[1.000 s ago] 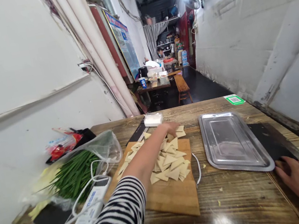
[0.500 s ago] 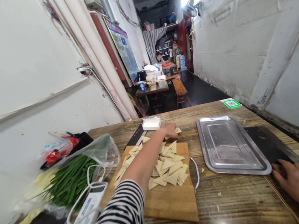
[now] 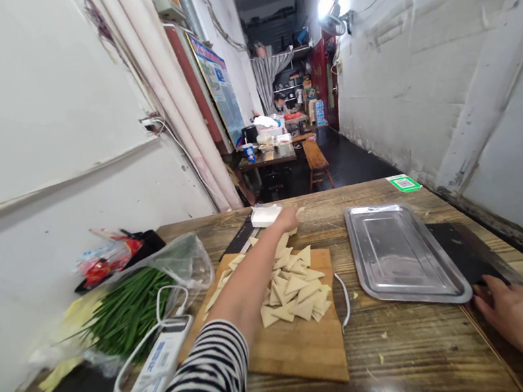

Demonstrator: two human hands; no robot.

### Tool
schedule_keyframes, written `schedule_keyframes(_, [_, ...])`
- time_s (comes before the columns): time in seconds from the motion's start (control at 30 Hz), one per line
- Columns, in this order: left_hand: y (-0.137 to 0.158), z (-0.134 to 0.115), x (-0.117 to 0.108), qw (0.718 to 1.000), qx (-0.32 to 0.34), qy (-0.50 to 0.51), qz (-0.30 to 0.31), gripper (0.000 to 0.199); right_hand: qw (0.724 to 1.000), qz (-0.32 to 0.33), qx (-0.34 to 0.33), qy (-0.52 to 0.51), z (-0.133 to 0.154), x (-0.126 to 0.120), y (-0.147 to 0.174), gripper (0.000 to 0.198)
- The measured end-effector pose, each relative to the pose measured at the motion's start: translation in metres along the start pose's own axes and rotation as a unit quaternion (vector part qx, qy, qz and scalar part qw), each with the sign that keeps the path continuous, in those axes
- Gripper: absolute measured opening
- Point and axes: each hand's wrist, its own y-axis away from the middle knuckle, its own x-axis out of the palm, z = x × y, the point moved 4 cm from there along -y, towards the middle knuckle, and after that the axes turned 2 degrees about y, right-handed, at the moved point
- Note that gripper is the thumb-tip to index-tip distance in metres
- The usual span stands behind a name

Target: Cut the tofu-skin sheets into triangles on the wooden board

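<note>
My left hand (image 3: 287, 218), in a striped sleeve, reaches across the wooden cutting board (image 3: 303, 356) to its far side. Its fingers are closed, with a pale triangular slice (image 3: 301, 212) poking out beyond them. A heap of similar slices (image 3: 297, 287), perhaps tofu or dough, covers much of the board, partly hidden by my forearm. On the right, my right hand (image 3: 522, 313) rests at the near corner of a metal tray (image 3: 402, 259), over a dark flat sheet (image 3: 466, 252). Its thumb and fingers are loosely curled and apart, and nothing shows in them.
A cleaver-like dark blade (image 3: 238, 236) and a white box (image 3: 265, 215) lie behind the board. To the left are green chives (image 3: 130, 311) in a plastic bag and a white power strip (image 3: 162, 363) with its cable. A green code card (image 3: 404, 183) lies on the far edge.
My left hand has moved slightly farther away and left, the pale slice moving with it. My right hand stays by the tray corner. The view has shifted a little.
</note>
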Motion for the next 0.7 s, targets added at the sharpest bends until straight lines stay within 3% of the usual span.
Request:
schedule_keyframes(0.2, [0.028,-0.012,-0.040,0.977,-0.046,0.129,-0.161,0.050,1.000,0.021,-0.003,-0.006,0.001,-0.006,-0.008,0.043])
schedule_keyframes(0.33, [0.083,-0.038,-0.045,0.942,-0.075,0.227,-0.235,0.047,0.999,0.035,-0.006,0.011,-0.004,-0.027,-0.008,0.047])
schedule_keyframes(0.4, [0.123,-0.054,-0.034,0.926,-0.078,0.292,-0.227,0.043,0.999,0.034,-0.007,0.035,-0.006,-0.039,-0.004,0.048])
schedule_keyframes(0.47, [0.167,-0.069,-0.013,0.855,-0.072,0.485,-0.166,0.042,0.998,0.042,0.013,0.044,-0.007,-0.051,0.002,0.046])
schedule_keyframes(0.53, [0.211,-0.081,0.008,0.818,-0.086,0.562,-0.090,0.043,0.997,0.054,0.047,0.023,-0.008,-0.061,0.010,0.047])
schedule_keyframes(0.6, [0.249,-0.086,0.024,0.807,-0.104,0.578,-0.052,0.042,0.993,0.063,0.095,-0.009,-0.010,-0.069,0.020,0.052])
schedule_keyframes(0.7, [0.289,-0.082,0.037,0.796,-0.149,0.583,-0.065,0.041,0.983,0.060,0.158,-0.074,-0.016,-0.072,0.039,0.060])
